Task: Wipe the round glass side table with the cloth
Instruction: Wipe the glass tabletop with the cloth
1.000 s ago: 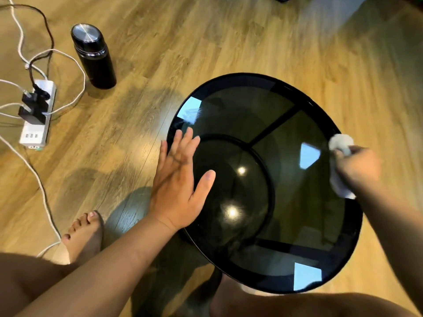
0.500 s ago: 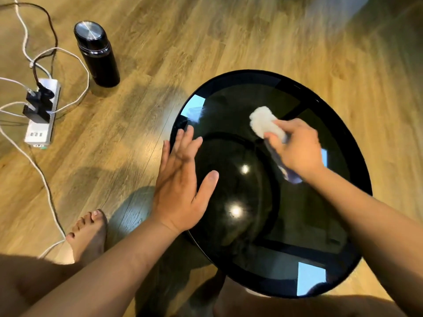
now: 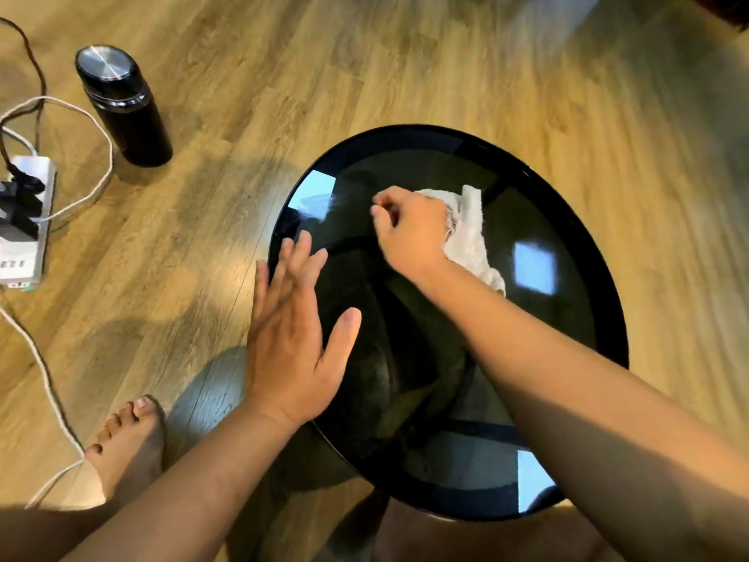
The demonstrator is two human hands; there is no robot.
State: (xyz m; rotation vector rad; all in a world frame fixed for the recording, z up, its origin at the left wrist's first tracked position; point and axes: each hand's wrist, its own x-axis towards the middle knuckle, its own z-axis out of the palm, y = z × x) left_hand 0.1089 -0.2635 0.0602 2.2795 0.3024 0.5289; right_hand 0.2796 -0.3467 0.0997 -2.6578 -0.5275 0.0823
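The round dark glass side table (image 3: 559,358) fills the middle and right of the head view, with a black rim and bright window reflections. My right hand (image 3: 409,231) is closed on a white cloth (image 3: 470,233) and presses it onto the far-left part of the glass; the cloth trails out to the right of my fist. My left hand (image 3: 294,334) lies flat with fingers spread on the table's left edge, holding nothing.
A black flask with a steel lid (image 3: 123,103) stands on the wooden floor at upper left. A white power strip (image 3: 22,221) with plugs and cables (image 3: 48,383) lies at the left edge. My bare foot (image 3: 127,444) rests near a cable.
My right hand has swept the cloth from the table's right rim across the glass to its far-left part. My left hand has stayed flat on the left edge.
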